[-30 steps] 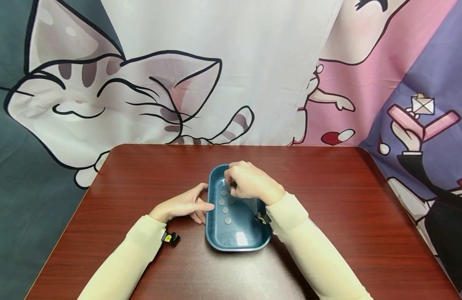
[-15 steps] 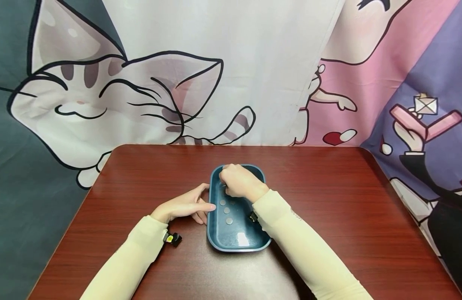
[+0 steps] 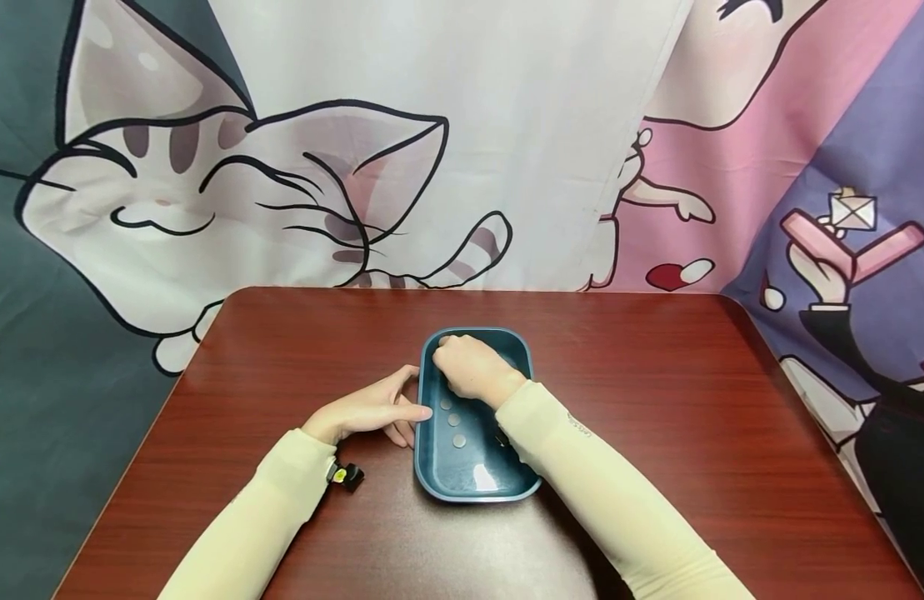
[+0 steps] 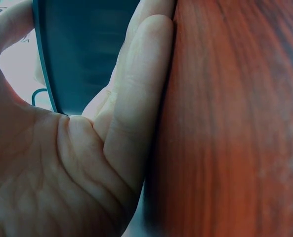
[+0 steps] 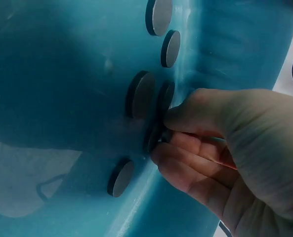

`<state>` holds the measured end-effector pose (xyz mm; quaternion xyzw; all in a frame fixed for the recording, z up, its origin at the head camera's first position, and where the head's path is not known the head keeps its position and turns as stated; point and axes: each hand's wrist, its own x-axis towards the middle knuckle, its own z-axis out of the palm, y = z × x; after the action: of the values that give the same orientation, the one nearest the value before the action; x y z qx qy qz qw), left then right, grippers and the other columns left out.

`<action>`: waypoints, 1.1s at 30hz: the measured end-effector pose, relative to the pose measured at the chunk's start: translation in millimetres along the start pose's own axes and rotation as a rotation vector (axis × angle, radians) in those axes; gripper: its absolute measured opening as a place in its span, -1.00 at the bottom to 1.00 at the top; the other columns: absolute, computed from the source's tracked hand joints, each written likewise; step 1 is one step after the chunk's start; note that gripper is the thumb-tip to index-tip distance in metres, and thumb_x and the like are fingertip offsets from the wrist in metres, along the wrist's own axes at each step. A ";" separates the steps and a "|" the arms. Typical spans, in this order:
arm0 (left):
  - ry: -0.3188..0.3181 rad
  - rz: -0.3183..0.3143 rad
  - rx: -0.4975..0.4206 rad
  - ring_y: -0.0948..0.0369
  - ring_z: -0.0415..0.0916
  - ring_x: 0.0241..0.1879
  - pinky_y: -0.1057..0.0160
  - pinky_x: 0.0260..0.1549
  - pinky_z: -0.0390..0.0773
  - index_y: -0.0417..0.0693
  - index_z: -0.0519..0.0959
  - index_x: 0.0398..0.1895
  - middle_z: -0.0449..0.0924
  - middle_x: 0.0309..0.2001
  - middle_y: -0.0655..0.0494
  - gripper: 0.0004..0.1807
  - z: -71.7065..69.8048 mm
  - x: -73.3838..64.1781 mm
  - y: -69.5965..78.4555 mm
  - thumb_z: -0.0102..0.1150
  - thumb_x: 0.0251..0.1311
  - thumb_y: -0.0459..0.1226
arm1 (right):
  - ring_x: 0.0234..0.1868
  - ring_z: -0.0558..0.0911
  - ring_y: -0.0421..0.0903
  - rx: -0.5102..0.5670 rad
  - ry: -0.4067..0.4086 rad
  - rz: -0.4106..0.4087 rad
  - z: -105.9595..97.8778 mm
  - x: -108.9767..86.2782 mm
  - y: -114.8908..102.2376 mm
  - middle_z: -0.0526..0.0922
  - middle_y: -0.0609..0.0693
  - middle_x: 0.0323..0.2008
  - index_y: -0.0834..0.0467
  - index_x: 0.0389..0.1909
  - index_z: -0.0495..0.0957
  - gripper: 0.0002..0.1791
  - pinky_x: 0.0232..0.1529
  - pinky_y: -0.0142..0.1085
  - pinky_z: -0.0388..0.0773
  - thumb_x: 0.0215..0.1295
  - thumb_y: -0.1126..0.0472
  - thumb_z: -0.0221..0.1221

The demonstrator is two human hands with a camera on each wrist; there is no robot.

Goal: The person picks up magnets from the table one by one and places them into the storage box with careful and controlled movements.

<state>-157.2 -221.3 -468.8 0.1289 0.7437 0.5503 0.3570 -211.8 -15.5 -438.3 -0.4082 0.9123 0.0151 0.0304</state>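
Note:
A blue rectangular tray [image 3: 447, 475] lies on the table, with several flat grey discs [image 3: 459, 441] inside along its left side. My left hand [image 3: 367, 410] holds the tray's left wall, thumb over the rim and fingers along the outside. Over the tray's far left part, my right hand [image 3: 472, 369] reaches down and hides whatever lies beneath it in the head view. The right wrist view shows its thumb and fingertips pinching one dark grey disc [image 5: 155, 137] near the wall. Close by are another disc [image 5: 141, 95] and a separate disc [image 5: 121, 177] on the tray floor.
The brown wooden table [image 3: 656, 417] extends on all sides of the tray. Behind its far edge hangs a curtain [image 3: 544, 150] printed with cartoon figures. A small black wrist camera [image 3: 347, 476] sits at the left sleeve cuff.
My right hand has moved left across the tray toward its left wall and slightly nearer, now covering discs that showed earlier. The left hand and the tray have stayed in place.

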 end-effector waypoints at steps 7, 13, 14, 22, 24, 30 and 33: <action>-0.001 0.000 -0.005 -0.09 0.78 -0.35 -0.01 -0.28 0.80 -0.07 0.04 0.54 0.79 -0.25 -0.14 -0.24 0.7 0.4 0.3 0.22 0.45 -0.15 | -0.16 0.75 0.01 0.029 -0.017 0.004 -2.1 -3.1 0.3 0.72 0.10 -0.14 0.13 -0.15 0.75 -0.89 -0.05 -0.19 0.74 0.38 0.28 0.29; -0.003 0.002 -0.007 -0.09 0.78 -0.35 -0.02 -0.28 0.80 -0.07 0.03 0.54 0.79 -0.24 -0.15 -0.22 1.2 0.5 1.2 0.23 0.44 -0.14 | -0.18 0.72 -0.01 0.061 -0.044 0.011 -4.9 -9.6 4.0 0.69 0.06 -0.15 0.09 -0.13 0.74 -0.89 -0.07 -0.22 0.72 0.36 0.26 0.32; -0.003 0.002 -0.008 -0.09 0.78 -0.35 -0.02 -0.28 0.80 -0.07 0.03 0.54 0.79 -0.24 -0.15 -0.22 1.2 0.5 1.2 0.23 0.44 -0.14 | -0.19 0.72 -0.02 0.062 -0.049 0.007 -5.5 -11.1 4.8 0.67 0.05 -0.16 0.09 -0.13 0.74 -0.88 -0.08 -0.23 0.71 0.36 0.25 0.33; 0.001 -0.005 -0.013 -0.06 0.78 -0.36 0.00 -0.29 0.80 -0.03 0.04 0.54 0.79 -0.24 -0.15 -0.23 0.5 -0.3 1.0 0.23 0.43 -0.14 | -0.25 0.66 -0.07 0.156 -0.027 0.000 -18.1 -26.6 12.9 0.63 0.03 -0.19 0.11 -0.11 0.73 -0.83 -0.14 -0.24 0.68 0.29 0.26 0.38; 0.004 -0.008 -0.013 -0.05 0.78 -0.37 0.00 -0.30 0.80 -0.01 0.03 0.55 0.79 -0.25 -0.14 -0.22 0.6 -0.3 0.5 0.23 0.43 -0.13 | -0.24 0.67 -0.06 0.167 -0.007 -0.002 -21.9 -31.2 15.4 0.63 0.03 -0.18 0.11 -0.10 0.73 -0.81 -0.12 -0.22 0.69 0.27 0.26 0.38; 0.009 -0.024 -0.016 -0.04 0.79 -0.36 0.01 -0.29 0.80 0.08 0.05 0.54 0.79 -0.24 -0.15 -0.23 1.5 -0.7 0.6 0.24 0.42 -0.11 | -0.19 0.68 -0.05 0.191 0.030 -0.013 -33.6 -44.9 21.6 0.65 0.02 -0.12 0.10 -0.03 0.72 -0.72 -0.05 -0.16 0.69 0.23 0.19 0.41; 0.007 -0.022 -0.016 -0.04 0.78 -0.36 0.01 -0.30 0.80 0.06 0.06 0.52 0.79 -0.25 -0.15 -0.25 1.3 -0.6 0.7 0.24 0.42 -0.11 | -0.11 0.70 -0.05 0.214 0.020 0.004 -40.7 -51.4 23.6 0.66 0.02 -0.05 0.10 0.07 0.70 -0.63 0.07 -0.14 0.68 0.25 0.15 0.41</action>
<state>-156.0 -220.5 -468.1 0.1158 0.7419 0.5527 0.3615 -197.0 36.4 -394.2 -0.4009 0.9098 -0.0861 0.0646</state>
